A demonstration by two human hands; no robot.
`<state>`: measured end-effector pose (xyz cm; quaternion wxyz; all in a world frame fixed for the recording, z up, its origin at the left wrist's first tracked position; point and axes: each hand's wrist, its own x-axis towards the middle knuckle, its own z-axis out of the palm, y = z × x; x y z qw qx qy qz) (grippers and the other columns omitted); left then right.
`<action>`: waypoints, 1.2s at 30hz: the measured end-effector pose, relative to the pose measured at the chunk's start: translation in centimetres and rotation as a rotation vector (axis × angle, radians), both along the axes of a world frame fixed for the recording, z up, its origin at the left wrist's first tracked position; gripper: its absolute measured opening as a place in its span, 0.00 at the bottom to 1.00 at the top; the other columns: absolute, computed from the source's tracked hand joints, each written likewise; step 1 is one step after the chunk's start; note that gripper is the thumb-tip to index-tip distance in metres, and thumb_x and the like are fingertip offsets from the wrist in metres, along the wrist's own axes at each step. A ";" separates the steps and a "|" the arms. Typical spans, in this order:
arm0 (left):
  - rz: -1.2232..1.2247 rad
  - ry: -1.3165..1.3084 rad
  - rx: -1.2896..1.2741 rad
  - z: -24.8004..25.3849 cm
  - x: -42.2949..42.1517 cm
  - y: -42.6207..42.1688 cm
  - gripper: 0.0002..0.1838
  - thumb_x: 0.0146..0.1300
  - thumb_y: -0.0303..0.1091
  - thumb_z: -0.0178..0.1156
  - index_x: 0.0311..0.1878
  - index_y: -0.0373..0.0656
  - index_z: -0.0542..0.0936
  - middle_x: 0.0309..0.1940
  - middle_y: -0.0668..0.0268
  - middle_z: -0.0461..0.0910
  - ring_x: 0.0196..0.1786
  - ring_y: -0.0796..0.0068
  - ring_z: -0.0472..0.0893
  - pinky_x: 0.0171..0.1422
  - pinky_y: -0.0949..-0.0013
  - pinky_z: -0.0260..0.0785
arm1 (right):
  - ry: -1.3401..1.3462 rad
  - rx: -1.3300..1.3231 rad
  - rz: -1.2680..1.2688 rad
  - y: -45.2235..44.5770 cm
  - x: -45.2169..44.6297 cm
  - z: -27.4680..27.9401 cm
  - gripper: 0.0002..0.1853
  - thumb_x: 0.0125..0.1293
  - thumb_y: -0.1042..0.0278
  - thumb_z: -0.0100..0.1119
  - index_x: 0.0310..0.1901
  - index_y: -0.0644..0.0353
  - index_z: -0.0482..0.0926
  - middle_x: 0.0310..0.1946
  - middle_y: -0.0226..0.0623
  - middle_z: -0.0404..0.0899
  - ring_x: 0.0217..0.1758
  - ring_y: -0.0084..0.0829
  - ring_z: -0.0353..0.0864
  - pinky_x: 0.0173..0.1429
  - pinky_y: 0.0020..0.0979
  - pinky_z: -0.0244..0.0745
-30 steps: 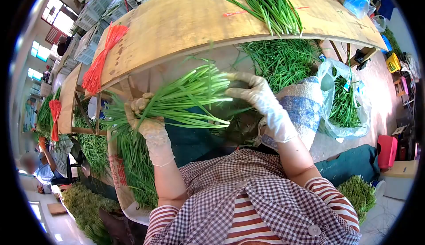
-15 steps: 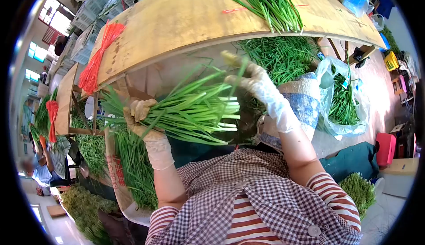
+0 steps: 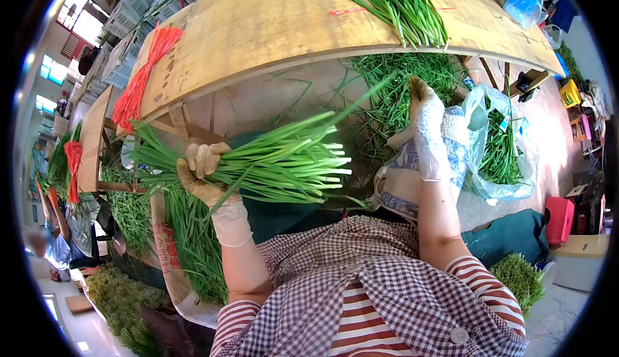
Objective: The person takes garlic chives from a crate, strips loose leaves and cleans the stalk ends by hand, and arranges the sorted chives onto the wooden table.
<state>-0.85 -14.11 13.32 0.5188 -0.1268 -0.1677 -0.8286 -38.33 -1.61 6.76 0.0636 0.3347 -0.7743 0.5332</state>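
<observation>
My gloved left hand (image 3: 205,168) is wrapped round a bunch of garlic chives (image 3: 284,163), the pale cut ends pointing right and the leaf tips left. My gloved right hand (image 3: 427,115) is raised to the right of the bunch, its fingers pinched together. One long leaf (image 3: 364,99) sticks out from the bunch toward those fingertips; whether they hold it is not clear. Below the table edge, a heap of loose chives (image 3: 412,76) lies near my right hand. Another bunch of chives (image 3: 409,9) rests on the wooden table (image 3: 258,28) across a red tie.
A bundle of red ties (image 3: 145,76) hangs over the table's left corner. At right stands a clear plastic bag (image 3: 525,157) of greens beside a blue-and-white sack (image 3: 403,192). More chives (image 3: 200,247) lie at my left. Another person (image 3: 58,244) sits at far left.
My right hand has moved right and away from the bunch, its fingers now drawn together. A long leaf now stretches out of the bunch toward it. My left hand keeps its hold.
</observation>
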 end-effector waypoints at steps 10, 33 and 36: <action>-0.031 0.010 0.001 -0.1 -1.4 -0.1 0.15 0.61 0.33 0.61 0.24 0.51 0.65 0.16 0.76 0.64 0.23 0.79 0.68 0.57 0.63 0.65 | 0.558 -0.081 0.786 -0.7 11.6 7.5 0.12 0.47 0.60 0.70 0.36 0.47 0.84 0.30 0.25 0.80 0.40 0.31 0.78 0.51 0.35 0.72; -0.007 0.062 -0.133 2.0 -0.2 -0.9 0.17 0.63 0.33 0.61 0.22 0.52 0.65 0.12 0.79 0.63 0.18 0.83 0.65 0.46 0.71 0.66 | -0.919 0.040 0.880 2.6 12.6 7.6 0.10 0.59 0.71 0.68 0.42 0.63 0.85 0.39 0.34 0.85 0.43 0.23 0.81 0.53 0.27 0.74; -0.025 0.111 -0.146 1.9 -0.4 -0.9 0.17 0.63 0.32 0.60 0.21 0.52 0.64 0.11 0.79 0.64 0.16 0.84 0.65 0.45 0.73 0.66 | -1.166 -0.244 0.944 2.7 13.2 6.9 0.08 0.59 0.72 0.68 0.41 0.61 0.84 0.41 0.34 0.85 0.47 0.25 0.80 0.58 0.28 0.71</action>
